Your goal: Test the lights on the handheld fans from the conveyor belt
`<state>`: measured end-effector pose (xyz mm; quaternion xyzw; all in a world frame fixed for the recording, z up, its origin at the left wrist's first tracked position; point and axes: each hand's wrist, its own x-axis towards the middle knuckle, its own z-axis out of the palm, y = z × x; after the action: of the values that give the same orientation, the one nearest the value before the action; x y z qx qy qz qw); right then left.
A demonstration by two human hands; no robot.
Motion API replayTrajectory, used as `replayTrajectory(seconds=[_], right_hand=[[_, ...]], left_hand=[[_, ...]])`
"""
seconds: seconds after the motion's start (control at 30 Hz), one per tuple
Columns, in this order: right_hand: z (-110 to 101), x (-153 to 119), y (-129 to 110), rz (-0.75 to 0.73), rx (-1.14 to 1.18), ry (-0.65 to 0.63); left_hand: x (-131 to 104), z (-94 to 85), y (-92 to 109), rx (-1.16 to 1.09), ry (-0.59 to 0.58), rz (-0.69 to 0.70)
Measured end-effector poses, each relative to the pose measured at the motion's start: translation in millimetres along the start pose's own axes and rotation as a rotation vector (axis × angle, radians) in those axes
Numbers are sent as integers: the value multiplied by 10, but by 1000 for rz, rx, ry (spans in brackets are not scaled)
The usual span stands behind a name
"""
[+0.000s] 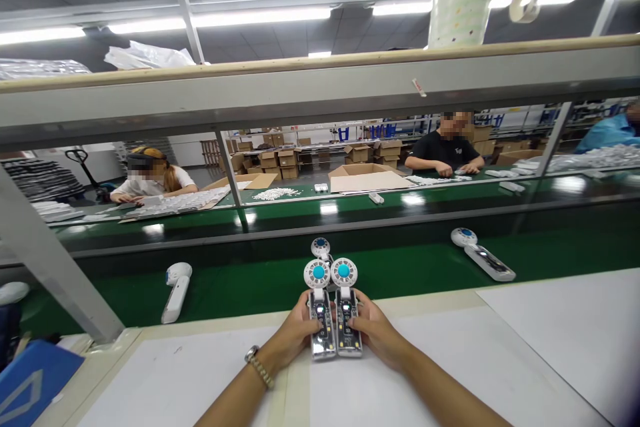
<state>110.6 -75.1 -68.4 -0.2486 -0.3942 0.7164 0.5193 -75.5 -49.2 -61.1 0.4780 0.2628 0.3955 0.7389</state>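
Note:
Two white handheld devices with round vented heads, blue centres and clear-fronted handles are held upright side by side over the near edge of the work surface. My left hand [299, 328] grips the left device [323, 327], thumb on its front. My right hand [375, 327] holds the right device [349, 325] the same way, its thumb also on the front. A small light shows on each handle. Just behind them, a third device [321, 247] is partly hidden by the two heads.
A green conveyor belt [240, 287] runs across, bearing a device [175, 293] at left and another [487, 260] at right. A slanted metal post [55, 253] stands left; a shelf beam [300, 87] crosses above. Across the belt, a person [445, 150] and another person [153, 177] work with white parts.

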Motion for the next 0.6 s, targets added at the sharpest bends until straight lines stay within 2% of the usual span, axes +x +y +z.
replayTrajectory(seconds=[0.33,0.6], right_hand=[[36,-7,-35,9,-13,13],[-26,5,27,7,-8,17]], left_hand=[[0,9,7,10,18,-18],[-14,38,45,15,11,-30]])
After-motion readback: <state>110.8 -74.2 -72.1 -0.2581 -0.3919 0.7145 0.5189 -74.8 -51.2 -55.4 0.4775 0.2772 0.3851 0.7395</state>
